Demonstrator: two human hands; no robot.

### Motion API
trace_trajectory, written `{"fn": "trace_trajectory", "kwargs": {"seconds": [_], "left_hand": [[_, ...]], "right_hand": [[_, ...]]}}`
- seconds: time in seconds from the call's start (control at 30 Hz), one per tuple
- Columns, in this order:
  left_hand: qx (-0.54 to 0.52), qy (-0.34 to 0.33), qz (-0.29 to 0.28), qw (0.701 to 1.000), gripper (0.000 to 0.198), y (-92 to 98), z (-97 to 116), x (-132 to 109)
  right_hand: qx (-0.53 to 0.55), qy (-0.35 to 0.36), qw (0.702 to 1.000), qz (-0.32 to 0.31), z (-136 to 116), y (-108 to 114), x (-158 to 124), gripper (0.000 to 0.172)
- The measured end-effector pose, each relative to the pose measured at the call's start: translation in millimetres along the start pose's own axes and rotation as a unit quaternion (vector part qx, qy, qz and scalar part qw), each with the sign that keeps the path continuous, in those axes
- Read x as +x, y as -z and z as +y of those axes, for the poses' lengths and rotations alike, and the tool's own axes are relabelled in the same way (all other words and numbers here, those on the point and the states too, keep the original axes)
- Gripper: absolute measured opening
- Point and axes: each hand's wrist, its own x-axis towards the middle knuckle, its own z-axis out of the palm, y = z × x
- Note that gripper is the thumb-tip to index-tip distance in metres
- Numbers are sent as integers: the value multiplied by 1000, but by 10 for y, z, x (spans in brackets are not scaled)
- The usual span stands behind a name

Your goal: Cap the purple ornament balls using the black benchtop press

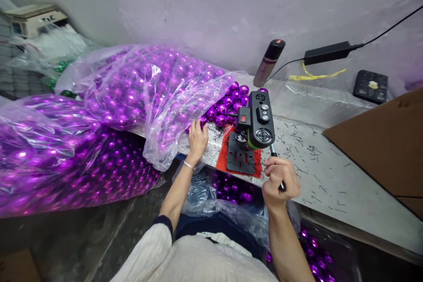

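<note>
My right hand [278, 177] is closed around the black lever handle [276, 168] of a small black bench press machine [257, 124], which stands on a black base plate [240, 157] over a red sheet. My left hand [197, 138] rests on the table edge with fingers reaching into a loose heap of shiny purple ball ornaments [227, 102], beside the mouth of a clear plastic bag [148, 92] full of the same balls. Whether the left fingers hold a ball is hidden.
A second big bag of purple balls [59, 158] lies at the left. More balls sit in a bag [231, 191] below the table edge. A spray can [268, 62], power adapter [327, 53], brown cardboard [386, 145] and scattered metal bits [310, 154] are on the table.
</note>
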Motion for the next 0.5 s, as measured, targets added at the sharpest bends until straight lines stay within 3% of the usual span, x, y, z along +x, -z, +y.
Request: {"fn": "trace_trajectory", "kwargs": {"seconds": [0.07, 0.17, 0.4, 0.5], "left_hand": [[68, 51, -18, 996, 46, -57, 6, 306], [131, 99, -72, 984, 46, -114, 29, 490], [3, 12, -130, 991, 44, -66, -61, 333], [-63, -6, -133, 989, 32, -76, -93, 246]], "right_hand": [[1, -3, 1000, -4, 5, 5, -12, 29], [3, -3, 1000, -7, 15, 11, -34, 28], [-4, 7, 1000, -16, 25, 17, -45, 27], [-6, 13, 1000, -22, 33, 21, -48, 25]]}}
